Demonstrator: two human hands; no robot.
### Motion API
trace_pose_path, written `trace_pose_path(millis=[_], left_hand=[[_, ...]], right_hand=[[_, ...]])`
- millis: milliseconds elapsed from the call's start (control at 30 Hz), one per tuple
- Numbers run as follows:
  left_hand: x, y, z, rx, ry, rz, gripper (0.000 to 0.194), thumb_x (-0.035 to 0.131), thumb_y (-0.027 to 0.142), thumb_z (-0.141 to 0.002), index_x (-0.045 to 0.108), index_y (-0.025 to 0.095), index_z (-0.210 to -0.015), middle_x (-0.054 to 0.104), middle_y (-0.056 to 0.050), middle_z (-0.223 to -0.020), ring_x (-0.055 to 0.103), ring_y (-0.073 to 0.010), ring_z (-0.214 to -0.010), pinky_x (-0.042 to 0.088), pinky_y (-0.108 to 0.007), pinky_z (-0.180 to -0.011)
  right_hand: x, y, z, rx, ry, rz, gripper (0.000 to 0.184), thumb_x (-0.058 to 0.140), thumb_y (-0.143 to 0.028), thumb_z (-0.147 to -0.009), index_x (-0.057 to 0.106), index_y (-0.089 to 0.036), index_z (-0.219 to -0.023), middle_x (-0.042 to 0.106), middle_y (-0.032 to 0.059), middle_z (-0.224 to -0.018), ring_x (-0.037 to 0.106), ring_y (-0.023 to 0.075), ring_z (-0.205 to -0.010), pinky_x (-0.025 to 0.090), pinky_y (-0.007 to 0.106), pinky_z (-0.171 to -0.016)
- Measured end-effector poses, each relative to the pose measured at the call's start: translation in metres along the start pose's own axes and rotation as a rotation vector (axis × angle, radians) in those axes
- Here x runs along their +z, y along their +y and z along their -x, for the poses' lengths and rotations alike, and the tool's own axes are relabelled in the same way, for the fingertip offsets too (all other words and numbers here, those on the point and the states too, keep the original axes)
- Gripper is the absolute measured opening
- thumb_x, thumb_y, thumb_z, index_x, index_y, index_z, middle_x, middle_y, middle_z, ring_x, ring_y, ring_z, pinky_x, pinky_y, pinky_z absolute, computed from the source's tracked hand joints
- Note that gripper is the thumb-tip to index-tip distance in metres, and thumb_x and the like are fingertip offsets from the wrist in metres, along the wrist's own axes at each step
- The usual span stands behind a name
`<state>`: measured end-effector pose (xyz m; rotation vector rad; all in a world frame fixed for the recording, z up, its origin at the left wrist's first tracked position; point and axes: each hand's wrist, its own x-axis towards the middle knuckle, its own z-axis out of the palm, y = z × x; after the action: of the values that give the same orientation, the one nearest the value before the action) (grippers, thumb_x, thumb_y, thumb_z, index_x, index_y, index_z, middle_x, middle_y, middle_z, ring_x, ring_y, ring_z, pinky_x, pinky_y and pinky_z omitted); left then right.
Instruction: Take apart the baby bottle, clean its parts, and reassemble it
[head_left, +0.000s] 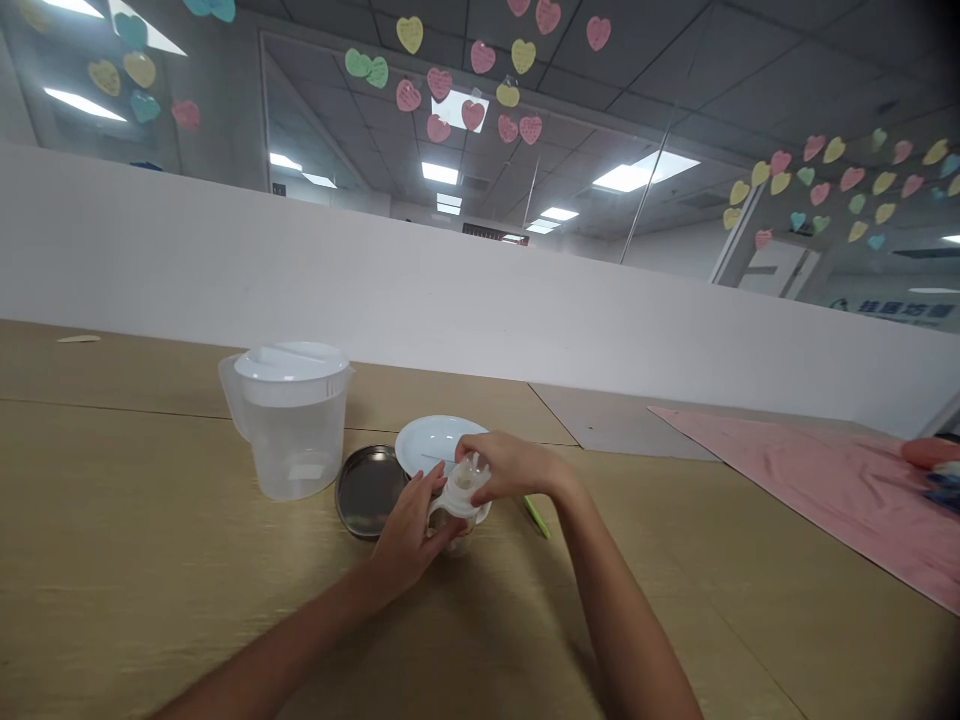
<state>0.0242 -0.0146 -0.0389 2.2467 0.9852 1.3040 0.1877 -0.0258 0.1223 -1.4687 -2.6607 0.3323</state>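
In front of me stands a small clear jar (455, 545) with a white collar. My left hand (409, 530) is closed around its side, fingers on the collar. My right hand (511, 466) comes from above, its fingers closed on the clear cap (469, 474) at the top of the jar. The cap appears tilted; whether it touches the collar I cannot tell. Behind the jar lies a white plate (427, 432), partly hidden by my hands. A dark metal tray (367, 492) sits just left of my left hand.
A lidded clear plastic pitcher (295, 440) stands at the left. Right of the plate lies a green stick-like thing (537, 517), partly hidden by my right arm. A pink cloth (840, 480) covers the table's right side. A low white wall (450, 310) closes off the back.
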Motion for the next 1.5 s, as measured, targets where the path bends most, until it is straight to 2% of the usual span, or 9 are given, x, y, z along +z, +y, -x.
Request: trace_pose_path(millis=[200, 333, 467, 600, 867, 1000, 1167, 1300, 1500], left_hand=[[0.002, 0.003, 0.001, -0.033, 0.041, -0.021, 0.056, 0.053, 0.045, -0.079, 0.040, 0.020, -0.127, 0.053, -0.011, -0.124, 0.045, -0.0264, -0.117, 0.037, -0.042, -0.096], [0.003, 0.003, 0.001, -0.008, 0.051, -0.032, 0.053, 0.051, 0.044, -0.080, 0.040, 0.021, -0.127, 0.052, -0.009, -0.125, 0.047, -0.0253, -0.115, 0.038, -0.041, -0.095], [0.003, 0.005, 0.000, -0.045, 0.028, -0.056, 0.049, 0.049, 0.045, -0.080, 0.045, 0.020, -0.122, 0.055, -0.010, -0.121, 0.048, -0.0263, -0.111, 0.040, -0.041, -0.091], [0.003, 0.006, 0.000, -0.031, 0.027, -0.070, 0.048, 0.049, 0.046, -0.080, 0.046, 0.020, -0.120, 0.056, -0.010, -0.118, 0.049, -0.0260, -0.110, 0.040, -0.041, -0.091], [0.001, 0.004, 0.001, -0.057, 0.028, -0.081, 0.044, 0.048, 0.048, -0.080, 0.053, 0.019, -0.112, 0.059, -0.010, -0.110, 0.051, -0.0262, -0.105, 0.041, -0.041, -0.089], [-0.001, 0.007, -0.001, -0.028, 0.036, -0.089, 0.045, 0.048, 0.050, -0.079, 0.054, 0.018, -0.111, 0.061, -0.010, -0.105, 0.054, -0.0253, -0.098, 0.043, -0.038, -0.084], [-0.003, 0.008, -0.004, -0.016, 0.025, -0.067, 0.041, 0.048, 0.051, -0.078, 0.059, 0.020, -0.103, 0.064, -0.006, -0.095, 0.057, -0.0226, -0.088, 0.044, -0.035, -0.080], [-0.004, 0.006, -0.005, -0.023, 0.025, -0.065, 0.039, 0.052, 0.051, -0.076, 0.061, 0.021, -0.101, 0.064, -0.005, -0.096, 0.056, -0.0222, -0.089, 0.044, -0.035, -0.082], [-0.005, 0.005, -0.005, -0.013, 0.032, -0.119, 0.041, 0.053, 0.052, -0.075, 0.061, 0.022, -0.102, 0.063, -0.006, -0.100, 0.056, -0.0238, -0.093, 0.045, -0.036, -0.083]], right_hand=[[0.010, -0.006, -0.009, 0.030, 0.001, 0.164, 0.041, 0.067, -0.023, -0.056, 0.058, -0.019, -0.095, 0.061, 0.0029, -0.087, 0.054, 0.0149, -0.075, 0.033, 0.020, -0.052], [0.011, -0.014, -0.011, 0.052, 0.007, 0.184, 0.040, 0.064, -0.026, -0.055, 0.062, -0.019, -0.094, 0.064, 0.0043, -0.088, 0.057, 0.0171, -0.077, 0.036, 0.021, -0.053], [0.016, -0.023, -0.021, 0.150, -0.033, 0.204, 0.031, 0.061, -0.028, -0.054, 0.067, -0.017, -0.082, 0.067, 0.0067, -0.079, 0.060, 0.0204, -0.070, 0.036, 0.023, -0.048], [0.021, -0.022, -0.027, 0.142, -0.040, 0.215, 0.031, 0.061, -0.029, -0.052, 0.068, -0.016, -0.079, 0.068, 0.0070, -0.075, 0.062, 0.0215, -0.067, 0.036, 0.024, -0.046], [0.025, -0.015, -0.024, 0.189, 0.076, 0.275, 0.049, 0.053, -0.056, -0.064, 0.067, -0.012, -0.079, 0.067, 0.0117, -0.073, 0.061, 0.0221, -0.066, 0.041, 0.026, -0.051], [0.028, -0.023, -0.023, 0.268, 0.088, 0.248, 0.043, 0.053, -0.052, -0.067, 0.066, -0.012, -0.078, 0.067, 0.0128, -0.076, 0.062, 0.0218, -0.068, 0.042, 0.026, -0.053], [0.033, -0.031, -0.026, 0.333, 0.113, 0.243, 0.041, 0.051, -0.047, -0.075, 0.066, -0.011, -0.089, 0.067, 0.0149, -0.086, 0.063, 0.0235, -0.079, 0.044, 0.027, -0.061], [0.038, -0.035, -0.031, 0.360, 0.150, 0.252, 0.041, 0.048, -0.046, -0.078, 0.065, -0.011, -0.091, 0.066, 0.0164, -0.092, 0.062, 0.0241, -0.085, 0.045, 0.027, -0.065], [0.029, -0.027, -0.026, 0.266, 0.089, 0.204, 0.041, 0.050, -0.051, -0.074, 0.066, -0.013, -0.078, 0.067, 0.0108, -0.077, 0.062, 0.0208, -0.070, 0.040, 0.025, -0.052]])
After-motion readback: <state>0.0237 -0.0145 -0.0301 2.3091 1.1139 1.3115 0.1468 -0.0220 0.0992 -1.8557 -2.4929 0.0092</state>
